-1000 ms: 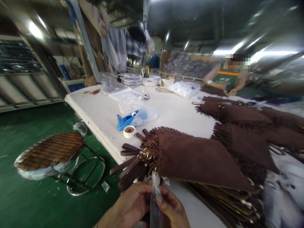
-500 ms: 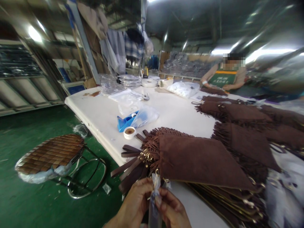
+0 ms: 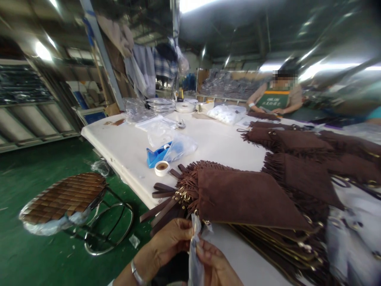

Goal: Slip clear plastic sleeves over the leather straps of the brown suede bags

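Note:
My left hand [image 3: 171,242] is closed, thumb and fingers pinching the upper part of a narrow translucent plastic sleeve [image 3: 196,264]. Lower down on the same sleeve, my right hand [image 3: 216,260] grips it between thumb and fingers. Whatever lies inside the plastic is too blurred to make out. The sleeve's top reaches the near corner of a dark brown fringed bag [image 3: 247,196], close to a gold metal ring. That bag lies on top of a stack of similar bags, with brown straps [image 3: 163,210] and gold clasps sticking out at the left.
On the white table [image 3: 116,145] stand a blue tape dispenser [image 3: 157,155] and a small round tub [image 3: 162,168]. More fringed bags [image 3: 303,174] lie to the right. A stool [image 3: 65,196] is at the left. A co-worker in a green apron [image 3: 273,100] stands across the table.
The view has shifted slightly. My left forearm shows more, with a bracelet now visible at the wrist. Both hands still hold the plastic sleeve at the bag's corner.

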The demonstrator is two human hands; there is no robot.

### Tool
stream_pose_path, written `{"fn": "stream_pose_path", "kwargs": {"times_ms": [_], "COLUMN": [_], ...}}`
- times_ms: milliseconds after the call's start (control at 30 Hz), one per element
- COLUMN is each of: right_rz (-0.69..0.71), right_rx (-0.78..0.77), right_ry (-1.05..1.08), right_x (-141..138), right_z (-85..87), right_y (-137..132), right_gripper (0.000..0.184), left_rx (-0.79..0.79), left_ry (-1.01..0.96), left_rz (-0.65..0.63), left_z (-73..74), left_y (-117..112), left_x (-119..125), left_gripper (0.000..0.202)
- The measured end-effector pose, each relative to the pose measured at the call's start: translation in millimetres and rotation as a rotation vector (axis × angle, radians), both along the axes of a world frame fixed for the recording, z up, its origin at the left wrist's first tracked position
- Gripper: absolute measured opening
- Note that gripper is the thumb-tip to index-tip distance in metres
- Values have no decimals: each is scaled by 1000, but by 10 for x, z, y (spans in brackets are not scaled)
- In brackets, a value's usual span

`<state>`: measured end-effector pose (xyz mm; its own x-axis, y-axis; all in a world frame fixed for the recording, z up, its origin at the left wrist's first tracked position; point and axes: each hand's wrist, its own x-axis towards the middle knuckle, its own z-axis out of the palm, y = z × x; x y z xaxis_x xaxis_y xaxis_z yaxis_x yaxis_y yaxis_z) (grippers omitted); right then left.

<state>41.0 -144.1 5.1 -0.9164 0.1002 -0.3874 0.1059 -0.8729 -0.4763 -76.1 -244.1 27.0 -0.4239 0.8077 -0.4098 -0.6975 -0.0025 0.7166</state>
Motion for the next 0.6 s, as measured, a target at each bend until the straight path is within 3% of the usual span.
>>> {"fn": "stream_pose_path", "kwargs": {"times_ms": [367, 500, 600], "right_rz": [-148, -145, -88], "right_rx": [388, 280, 159], "right_ry": [-31, -30, -24], "right_x": [-37, -28, -42], "right_z": [52, 16, -36], "right_y": [11, 61, 72], "right_gripper": [39, 39, 37], "left_rx": [14, 30, 34], "left_ry": [199, 343, 398], "left_rz": [201, 145, 205], "left_z": [159, 205, 166], "left_y": [-12, 36, 73], "left_x": [222, 219, 237], "left_gripper": [46, 42, 40]}}
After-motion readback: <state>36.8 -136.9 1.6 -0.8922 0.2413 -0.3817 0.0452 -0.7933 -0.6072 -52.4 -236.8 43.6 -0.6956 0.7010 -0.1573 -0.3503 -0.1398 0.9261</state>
